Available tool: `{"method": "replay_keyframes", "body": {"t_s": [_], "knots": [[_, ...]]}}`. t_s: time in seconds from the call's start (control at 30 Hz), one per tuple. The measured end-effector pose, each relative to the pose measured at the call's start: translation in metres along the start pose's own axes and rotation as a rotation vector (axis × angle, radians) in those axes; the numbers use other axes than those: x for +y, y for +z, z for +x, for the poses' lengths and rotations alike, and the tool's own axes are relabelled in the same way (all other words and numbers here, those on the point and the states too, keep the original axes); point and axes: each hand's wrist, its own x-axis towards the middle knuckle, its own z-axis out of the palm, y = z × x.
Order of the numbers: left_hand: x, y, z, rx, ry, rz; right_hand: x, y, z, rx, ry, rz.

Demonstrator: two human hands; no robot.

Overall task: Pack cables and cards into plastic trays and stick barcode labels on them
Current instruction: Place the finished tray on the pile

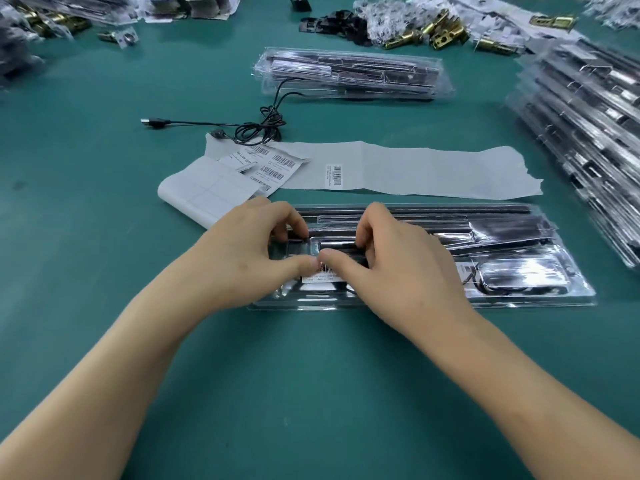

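Observation:
A clear plastic tray [519, 292] filled with dark parts and a coiled cable lies in front of me on the green table. On its left end sits a white barcode label [323, 274]. My left hand [249, 258] and my right hand [391, 261] rest on that end, their thumbs meeting on the label and pressing it down, while the curled fingers touch the tray's far side. Behind the tray lies a long strip of label backing [415, 168] with one barcode label [334, 174] on it, and a curled sheet with more labels [273, 168].
A loose black USB cable [256, 124] lies beyond the label strip. A second filled tray [353, 76] sits further back. Several stacked trays [581, 133] lean at the right. Brass parts in bags [433, 29] and paper packs crowd the far edge.

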Motion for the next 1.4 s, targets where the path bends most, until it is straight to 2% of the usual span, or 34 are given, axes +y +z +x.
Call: {"method": "replay_keyframes", "body": {"t_s": [0.33, 0.67, 0.93, 1.07, 1.1, 1.17, 1.2, 1.33, 1.4], "knots": [[-0.007, 0.006, 0.005, 0.032, 0.018, -0.010, 0.002, 0.006, -0.005, 0.050, -0.004, 0.051], [-0.012, -0.004, 0.004, -0.074, 0.026, -0.066, 0.011, 0.003, -0.010, -0.016, -0.055, 0.134], [-0.007, 0.005, 0.008, 0.040, 0.049, -0.024, 0.007, 0.008, -0.010, 0.060, -0.042, 0.073], [-0.009, 0.005, 0.008, 0.074, 0.071, -0.019, 0.014, -0.007, -0.001, 0.028, -0.076, 0.208], [-0.010, 0.005, 0.008, 0.088, 0.097, -0.006, 0.020, -0.016, 0.005, 0.064, -0.107, 0.201], [-0.009, 0.008, 0.007, 0.080, 0.185, 0.077, 0.039, -0.038, 0.023, 0.112, -0.147, 0.035], [-0.007, 0.010, 0.006, 0.051, 0.236, 0.129, 0.049, -0.050, 0.033, 0.066, -0.126, -0.068], [0.001, 0.025, 0.002, -0.043, 0.384, 0.261, 0.075, -0.074, 0.055, -0.303, -0.010, -0.387], [0.001, 0.030, 0.003, -0.045, 0.392, 0.252, 0.081, -0.074, 0.058, -0.354, -0.030, -0.437]]}}
